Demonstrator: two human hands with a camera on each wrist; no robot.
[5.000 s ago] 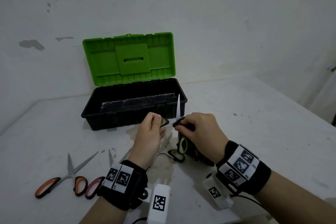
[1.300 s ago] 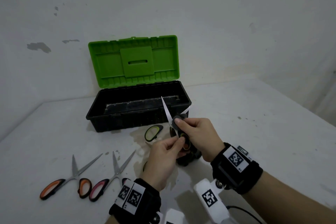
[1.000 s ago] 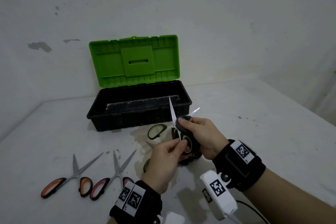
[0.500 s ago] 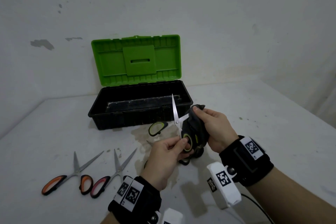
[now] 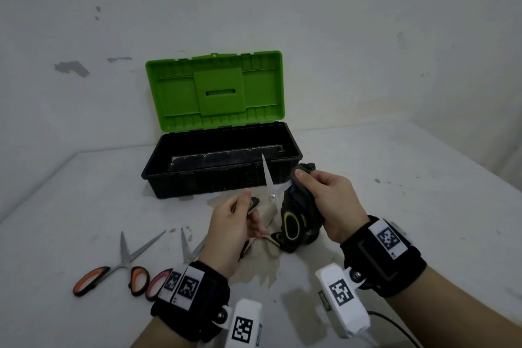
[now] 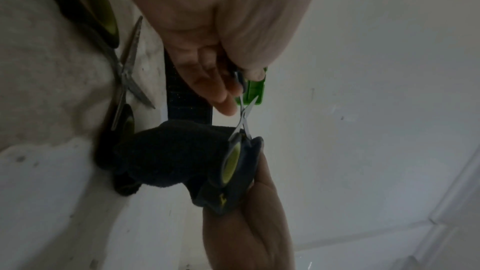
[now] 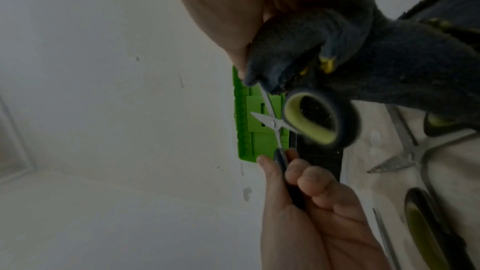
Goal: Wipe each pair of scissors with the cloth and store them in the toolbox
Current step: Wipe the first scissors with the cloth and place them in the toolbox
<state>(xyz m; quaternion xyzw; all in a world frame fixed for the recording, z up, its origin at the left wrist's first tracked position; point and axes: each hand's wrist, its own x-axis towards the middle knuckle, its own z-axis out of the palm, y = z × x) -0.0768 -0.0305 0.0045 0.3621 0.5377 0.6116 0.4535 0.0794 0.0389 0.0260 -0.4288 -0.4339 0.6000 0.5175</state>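
Above the table in front of the toolbox [image 5: 197,183] I hold a pair of green-and-black scissors [image 5: 267,178] spread wide open. My left hand [image 5: 248,205] pinches its left handle, which also shows in the left wrist view with the left hand [image 6: 226,98]. My right hand [image 5: 316,186] grips a dark cloth [image 5: 303,200] folded round the right blade. The other blade points up, and the free handle loop [image 5: 292,224] hangs beside the cloth. In the right wrist view, the cloth [image 7: 389,48] covers the blade above the pivot [image 7: 272,123].
The toolbox stands open, its green lid [image 5: 214,90] upright against the wall. Orange-handled scissors [image 5: 124,265] and pink-handled scissors [image 5: 185,248] lie at front left. A second green-and-black pair [image 5: 278,240] lies on the table below my hands. The table edge runs on the right.
My left hand has shifted from the lower handle loop to the left handle. The right hand with the cloth has moved up along the right blade. The scissors stand spread wider.
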